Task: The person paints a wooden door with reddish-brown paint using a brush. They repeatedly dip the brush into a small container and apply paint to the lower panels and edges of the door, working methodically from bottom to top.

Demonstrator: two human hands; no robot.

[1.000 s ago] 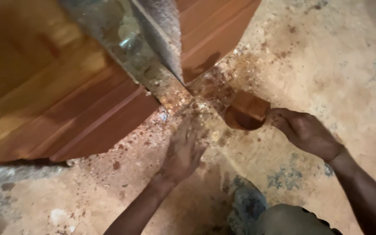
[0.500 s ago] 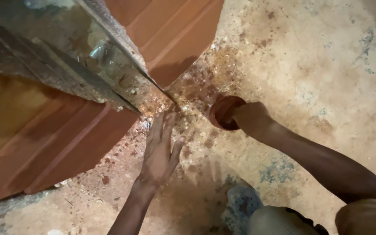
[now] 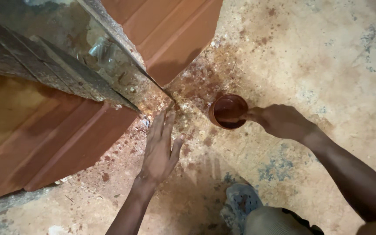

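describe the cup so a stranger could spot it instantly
Start where the reddish-brown ribbed panels meet in a corner over the stained concrete floor. Just right of that corner, the right hand grips a small round cup by its rim. It is the only container there: open-topped, reddish-brown.

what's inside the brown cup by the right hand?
The brown cup stands upright on the concrete floor, the right hand gripping its rim. Its inside looks dark reddish-brown; whether that is liquid or bare wall, I cannot tell. The bottom stays in shadow.
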